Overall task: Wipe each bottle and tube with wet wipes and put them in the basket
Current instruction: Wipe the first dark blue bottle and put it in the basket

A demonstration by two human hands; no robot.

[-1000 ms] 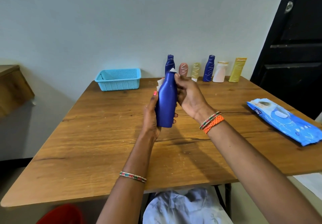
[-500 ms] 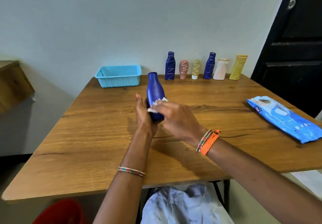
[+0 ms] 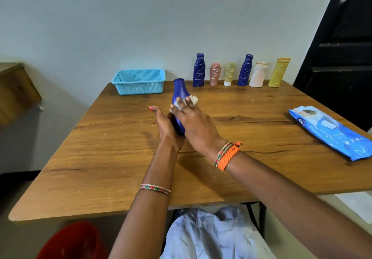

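Head view: the left hand (image 3: 165, 123) cradles the blue bottle (image 3: 179, 97) above the table (image 3: 100, 148) while the right hand (image 3: 193, 121) presses a wet wipe (image 3: 193, 100) with straight fingers, so a hard stroke could slip the damp bottle free

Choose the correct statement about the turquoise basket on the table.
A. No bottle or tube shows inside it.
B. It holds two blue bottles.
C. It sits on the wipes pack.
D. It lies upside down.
A: the turquoise basket stands upright at the table's far left with nothing visible in it, while six containers line the wall and the blue bottle is in the hands.
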